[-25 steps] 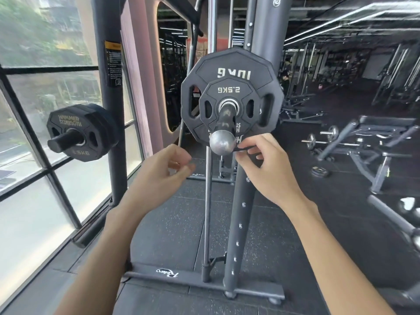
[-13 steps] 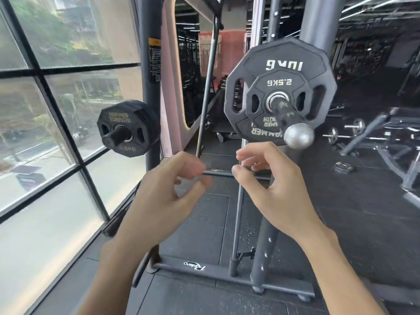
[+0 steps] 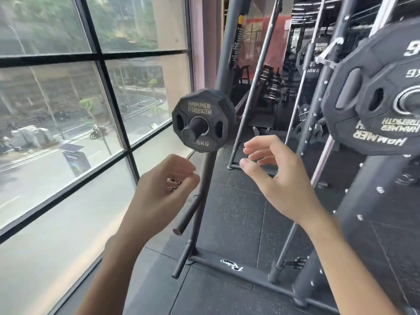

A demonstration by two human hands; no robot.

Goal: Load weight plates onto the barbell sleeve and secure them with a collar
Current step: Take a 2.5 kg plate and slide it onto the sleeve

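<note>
Plates are already on the barbell sleeve at your far right: a large black plate [image 3: 345,105] with a smaller plate [image 3: 391,103] stacked in front of it, both cut off by the frame edge, so you cannot see the sleeve's tip or whether any collar sits on it. By the look of it you are between steps, with the loading done or nearly done and the securing still to come.

Your left hand [image 3: 162,192] is loosely curled, thumb against the bent fingers; something small and dark shows in the hollow of that grip, but it is too blurred to name. Your right hand [image 3: 277,176] is open and empty, fingers spread and slightly hooked, holding nothing.

Straight ahead, just above and between your hands, a small plate [image 3: 202,120] hangs on a storage peg [image 3: 193,130] of the plate tree [image 3: 200,214] by the window [image 3: 95,105]. Your next move probably calls either for lifting that plate off its peg with both hands, or for turning back right to the sleeve with a collar, which you must slide on until it touches the outer plate.

All the plates are matte black rubber, many-sided rather than round, with oval grip slots and pale raised lettering. The peg is a short, blunt, dark cylinder. The loaded plates have a bright metal ring at the bore. The floor is speckled rubber tile
</note>
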